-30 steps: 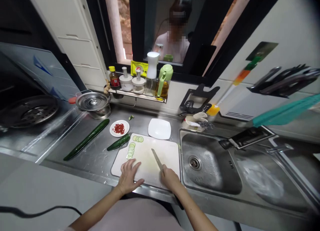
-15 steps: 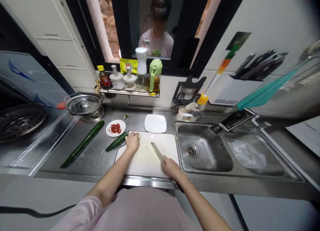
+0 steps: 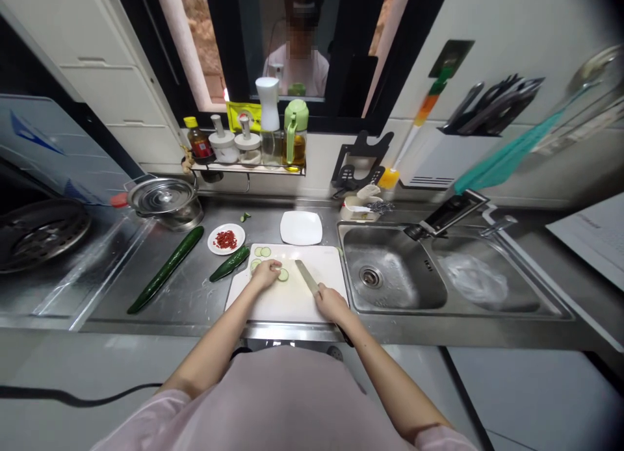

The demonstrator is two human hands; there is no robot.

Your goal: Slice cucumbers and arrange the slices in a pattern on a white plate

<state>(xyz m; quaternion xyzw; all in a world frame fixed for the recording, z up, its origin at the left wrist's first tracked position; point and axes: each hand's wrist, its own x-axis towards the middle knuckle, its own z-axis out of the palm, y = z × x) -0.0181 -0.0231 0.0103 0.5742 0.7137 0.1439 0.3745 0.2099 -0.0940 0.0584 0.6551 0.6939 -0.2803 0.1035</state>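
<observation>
My left hand [image 3: 266, 275] is over the left half of the white cutting board [image 3: 307, 305], fingers curled together at the edge of a pale cucumber slice [image 3: 283, 275]. Several more cucumber slices [image 3: 262, 251] lie by the board's upper left corner, some partly behind that hand. In my right hand [image 3: 331, 304] is a knife [image 3: 307, 277], its blade low over the board and pointing up and left. A cut length of cucumber [image 3: 230, 264] rests against the board's left edge.
Farther left lies a whole cucumber [image 3: 166, 270]. A plate of chopped red pieces [image 3: 226, 239] and a white square plate [image 3: 301, 228] stand behind the board. To the right is the sink [image 3: 394, 275]; a lidded steel pot [image 3: 166, 204] stands at the back left.
My left hand has left the cut cucumber and moved right and inward over the board, uncovering slices. A slice now shows at its fingertips. The knife stays nearly in place over the board.
</observation>
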